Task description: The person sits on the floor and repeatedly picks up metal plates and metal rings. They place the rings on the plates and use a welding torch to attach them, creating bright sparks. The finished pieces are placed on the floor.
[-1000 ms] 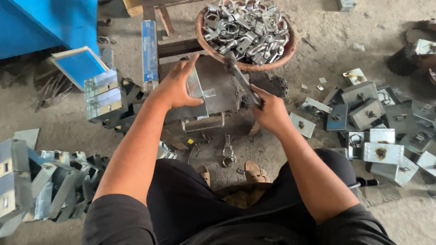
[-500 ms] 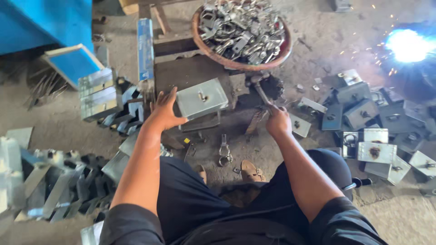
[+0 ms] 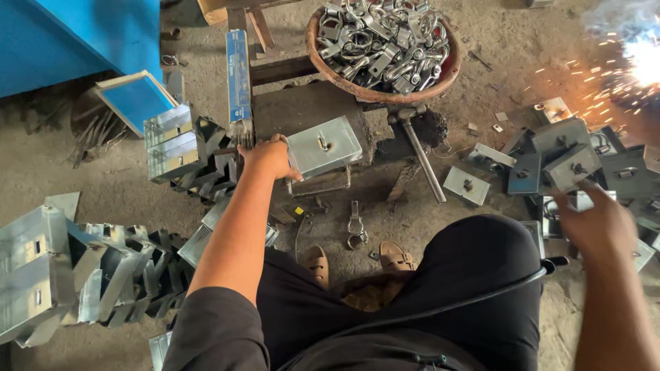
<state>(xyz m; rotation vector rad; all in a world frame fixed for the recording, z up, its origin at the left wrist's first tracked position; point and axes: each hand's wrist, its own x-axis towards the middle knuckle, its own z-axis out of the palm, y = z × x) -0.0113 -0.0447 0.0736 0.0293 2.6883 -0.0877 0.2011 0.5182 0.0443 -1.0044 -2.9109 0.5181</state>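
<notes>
My left hand [image 3: 269, 158] grips the left edge of a shiny square metal plate [image 3: 324, 145] with a small fitting in its middle; the plate rests on a dark block [image 3: 295, 110]. A hammer [image 3: 419, 151] lies on the ground to the right of the block, with no hand on it. My right hand [image 3: 598, 223] is blurred, fingers spread, hovering over a pile of similar metal plates with fittings [image 3: 564, 161] at the right. It holds nothing I can see.
A round basin [image 3: 323, 62] full of metal shackles stands behind the block. Stacks of bent metal plates [image 3: 89, 268] lie at left. A blue panel [image 3: 134, 99], a loose shackle [image 3: 355, 230] near my feet, and welding sparks [image 3: 636, 62] at the top right.
My right hand has let go of the hammer, which now lies on the ground, and swung right over the pile of plates. My left hand has stayed at the plate's edge.
</notes>
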